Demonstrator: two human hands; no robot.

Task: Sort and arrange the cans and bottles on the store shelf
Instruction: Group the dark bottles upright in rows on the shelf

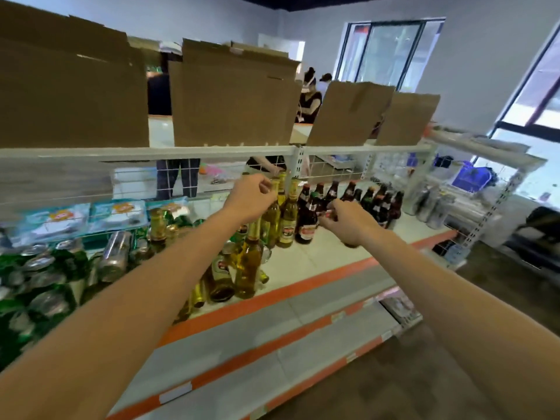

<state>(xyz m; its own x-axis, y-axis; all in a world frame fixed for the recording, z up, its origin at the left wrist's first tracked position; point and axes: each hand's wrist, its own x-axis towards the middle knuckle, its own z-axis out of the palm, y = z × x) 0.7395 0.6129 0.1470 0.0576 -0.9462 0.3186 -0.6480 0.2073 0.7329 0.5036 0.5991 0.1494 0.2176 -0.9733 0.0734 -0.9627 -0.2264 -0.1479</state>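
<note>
At the far left of the shelf [318, 256] lies a loose heap of green cans [39, 268] with silver cans [116, 256] tipped among them, in front of blue and white packets [91, 215] at the back. Next comes a jumble of clear bottles of yellow drink with gold caps, some lying on their sides [221, 283] near the orange front edge and one upright [250, 262] among them. The left hand [251, 195] reaches over this jumble to the back of the shelf, its fingers curled and pinching the gold-foiled neck of a standing golden bottle [271, 218]. The bottle's body hangs below the fingers, upright, with its base on the shelf. A second golden bottle [289, 221], with a pale label low on its body, stands just beside it and clear of the fingers. Touching that one on the right is a dark brown bottle [306, 222] with a red and white label, the first of a cluster of brown bottles [381, 204] that runs rightward along the back of the shelf. The right hand [348, 221] hovers in front of this cluster, fingers bent around something red and white. Blur hides whether they actually grip a bottle neck. Cardboard sheets [230, 101] stand along the shelf above.
</note>
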